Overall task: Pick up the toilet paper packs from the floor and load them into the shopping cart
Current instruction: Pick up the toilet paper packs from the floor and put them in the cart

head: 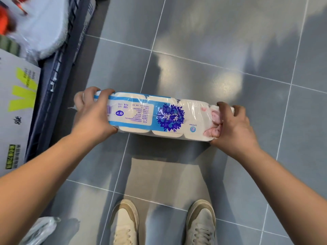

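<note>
The left hand (92, 114) is gripping the left end of the toilet paper pack (159, 115), its fingers curling over the top edge and the thumb lying on the near side. The right hand (233, 126) is gripping the right end, with its fingers curling into the plastic wrap there. The pack is lying level between the two hands, its long side going across the view and its blue printed label facing the camera. It is hanging above the grey tiled floor (230, 41), in front of the person's two light shoes (125, 221). The dark slatted wall of the shopping cart (58, 76) is standing just to the left of the left hand. Behind this wall a white box (16, 103) with green letters and a blurred white bundle (47, 27) in plastic are lying. A crumpled clear plastic bag (39, 230) is lying on the floor at the lower left
</note>
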